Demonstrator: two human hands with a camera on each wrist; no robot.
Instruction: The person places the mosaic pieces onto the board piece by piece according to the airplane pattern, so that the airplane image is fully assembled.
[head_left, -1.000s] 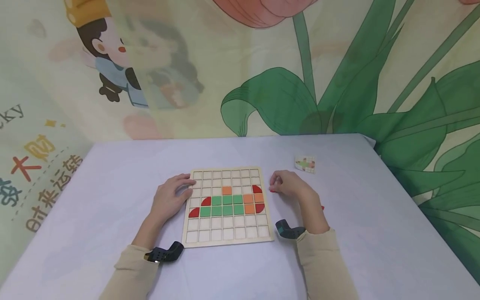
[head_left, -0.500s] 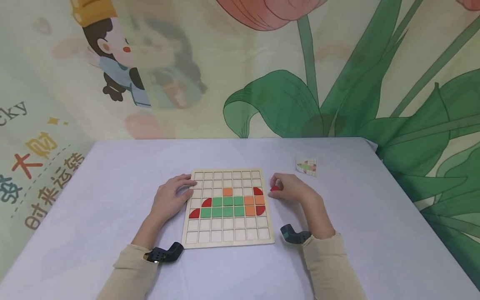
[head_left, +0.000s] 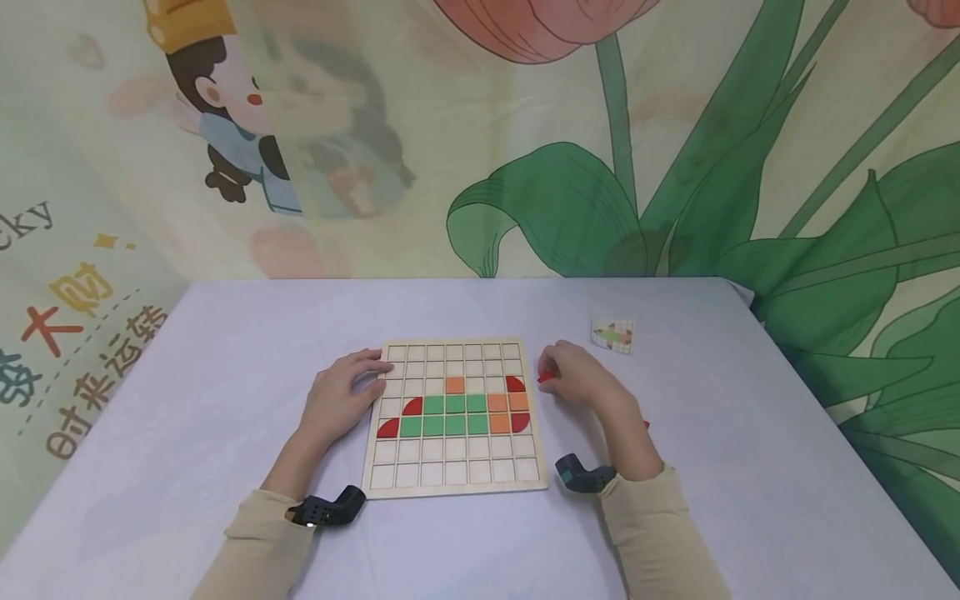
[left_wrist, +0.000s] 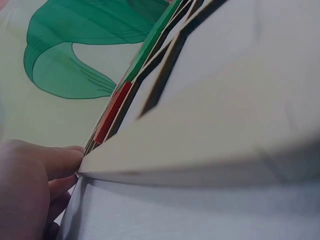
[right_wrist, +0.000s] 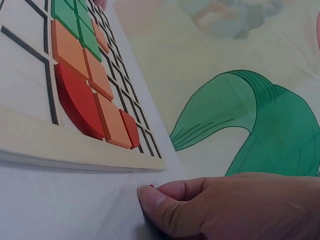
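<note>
A square wooden grid board (head_left: 457, 475) lies on the table, with red quarter-round, green square and orange square tiles set in its cells. My left hand (head_left: 343, 396) rests at the board's left edge, thumb and fingertips touching the frame; the left wrist view shows this hand (left_wrist: 35, 185) close against the edge. Just off the board's right edge, my right hand (head_left: 581, 375) pinches a small red tile (head_left: 545, 377) between thumb and fingers. In the right wrist view this hand (right_wrist: 220, 205) hides nearly all of that tile, so its full shape cannot be seen.
A small picture card (head_left: 612, 335) with a coloured grid pattern lies beyond my right hand. Another red piece (head_left: 647, 425) shows partly behind my right forearm. A white cloth covers the table (head_left: 450, 550), and a printed backdrop (head_left: 420, 242) stands behind it.
The red tile has turned between my right fingers, showing more at half a second ago than now. The right hand has shifted only slightly. My left hand stays at the board's edge.
</note>
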